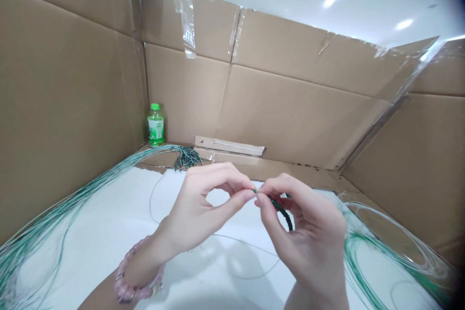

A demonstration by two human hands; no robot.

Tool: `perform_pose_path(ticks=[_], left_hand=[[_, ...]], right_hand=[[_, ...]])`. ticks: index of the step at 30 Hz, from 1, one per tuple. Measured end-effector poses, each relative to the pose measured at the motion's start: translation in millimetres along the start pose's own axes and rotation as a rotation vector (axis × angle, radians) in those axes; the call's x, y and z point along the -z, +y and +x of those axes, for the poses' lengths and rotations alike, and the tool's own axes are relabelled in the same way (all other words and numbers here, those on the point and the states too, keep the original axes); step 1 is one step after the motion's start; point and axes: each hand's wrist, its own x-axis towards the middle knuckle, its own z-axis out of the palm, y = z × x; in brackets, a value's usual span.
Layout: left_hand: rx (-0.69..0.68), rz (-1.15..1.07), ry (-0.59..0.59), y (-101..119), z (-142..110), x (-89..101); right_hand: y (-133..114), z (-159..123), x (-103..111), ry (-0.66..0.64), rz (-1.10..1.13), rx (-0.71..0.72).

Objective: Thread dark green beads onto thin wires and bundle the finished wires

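We have the dark braided cord raised in the middle of the scene, above the white work surface. Our left hand has thumb and forefinger pressed tip to tip, seemingly on the cord's green end; our right hand pinches just beside it, and the cord curves down inside the right palm. Whether the curled right fingers also grip it, we cannot tell.

The pinch covers so little that a slight tug or damp skin could let the tip slip out and the cord drop. A thin loose strand lies on the surface below and might snag on our pink bead bracelet if the wrist dips.

For room, the green strand bundle lines the left edge and the coiled strands crowd the near right. The far cardboard wall stands beyond our hands, with a green-capped bottle in its left corner. Lifting looks freest.
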Motion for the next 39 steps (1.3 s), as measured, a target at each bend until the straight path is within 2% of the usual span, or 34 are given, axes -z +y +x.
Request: perform_pose_path(ticks=[3,6,10,17,24,28,35,39], left_hand=[[0.011,-0.022,-0.013,-0.8,0.4,1.1],[0.062,-0.185,0.004,-3.9,2.1,0.1],[0.117,-0.361,0.090,-11.0,4.3,-5.2],[0.025,-0.525,0.191,-17.0,4.0,-15.6],[0.009,-0.456,0.126,-18.1,6.4,-4.8],[-0.060,-0.419,0.159,-19.4,7.4,-3.6],[-0.126,-0.383,0.146,-19.2,9.1,-3.3],[-0.098,-0.341,0.135,-17.3,9.7,-1.4]], right_hand=[[1.5,2.4,0.4,-0.011,0.014,0.005],[2.7,4.9,-3.8,0.018,0.106,-0.052],[2.5,6.9,-13.7,0.078,0.242,-0.161],[2.4,5.1,-30.0,0.202,0.396,-0.149],[3.4,5.5,-31.4,0.150,0.470,-0.175],[2.9,6.2,-33.7,0.114,0.604,-0.243],[2.6,6.0,-37.8,0.135,0.742,-0.309],[1.8,6.2,-36.6,0.133,0.762,-0.322]])
